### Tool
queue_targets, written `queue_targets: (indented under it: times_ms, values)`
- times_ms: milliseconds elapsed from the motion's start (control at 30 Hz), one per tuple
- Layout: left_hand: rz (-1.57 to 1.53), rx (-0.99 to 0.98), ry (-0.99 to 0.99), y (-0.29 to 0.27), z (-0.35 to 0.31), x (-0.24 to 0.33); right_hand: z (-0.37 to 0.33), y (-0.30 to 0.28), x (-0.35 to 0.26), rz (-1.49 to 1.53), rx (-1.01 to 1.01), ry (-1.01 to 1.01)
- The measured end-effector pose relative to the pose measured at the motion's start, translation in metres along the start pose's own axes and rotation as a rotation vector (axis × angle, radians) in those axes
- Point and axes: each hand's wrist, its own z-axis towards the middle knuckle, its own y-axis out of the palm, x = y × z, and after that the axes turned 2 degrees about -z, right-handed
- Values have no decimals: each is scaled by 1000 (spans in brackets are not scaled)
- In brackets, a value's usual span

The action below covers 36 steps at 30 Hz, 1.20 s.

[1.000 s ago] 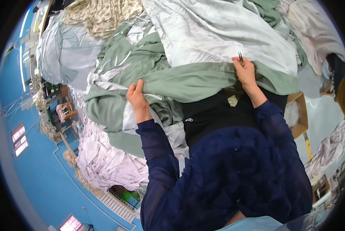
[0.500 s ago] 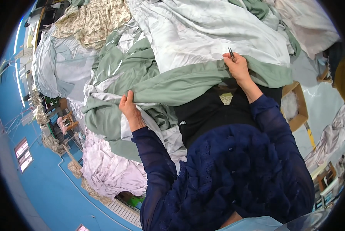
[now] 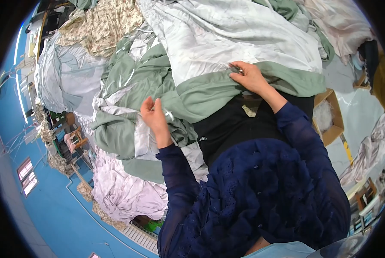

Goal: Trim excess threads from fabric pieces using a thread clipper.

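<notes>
A pair of small metal thread snips (image 3: 235,69) is in my right hand (image 3: 251,78), its fingers closed round them. This hand rests at the upper edge of a green cloth (image 3: 205,94) that has a long strip lying across my lap. My left hand (image 3: 156,122) is raised over the left part of the same cloth, thumb and forefinger apart, and I see nothing held between them. A small white tag or strip (image 3: 169,115) shows just right of its fingers. White cloth (image 3: 226,34) spreads out beyond the green strip.
Heaped pale blue fabric (image 3: 68,73) and patterned beige fabric (image 3: 102,26) lie at the far left. Pinkish cloth (image 3: 121,185) hangs nearer. A cardboard box (image 3: 336,122) with white material stands on the floor at right, close to a wooden stool (image 3: 366,195).
My left hand has let go of the green cloth's edge and moved slightly right. My right hand has shifted left with the snips, whose blades now point left rather than up.
</notes>
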Motion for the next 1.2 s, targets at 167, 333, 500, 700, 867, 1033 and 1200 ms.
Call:
queue_targets:
  times_ms: [167, 333, 500, 700, 867, 1033, 1200]
  values:
    - [52, -531, 376, 88, -48, 100, 0, -7, 9, -81, 17, 99]
    - [395, -680, 556, 137, -43, 109, -5, -8, 1, 10, 57, 9]
    - [356, -1022, 152, 159, -22, 101, -8, -7, 2, 83, 168, -78]
    - [-101, -1048, -376, 154, -28, 105, -34, 5, -24, -117, 326, -301]
    - [-338, -1045, -511, 147, -39, 97, -47, 11, -46, -96, 281, -216]
    - [-393, -1025, -518, 150, -44, 92, -44, 10, -40, -118, 295, -222]
    - [-423, -1033, -514, 152, -45, 89, -43, 9, -39, -149, 290, -237]
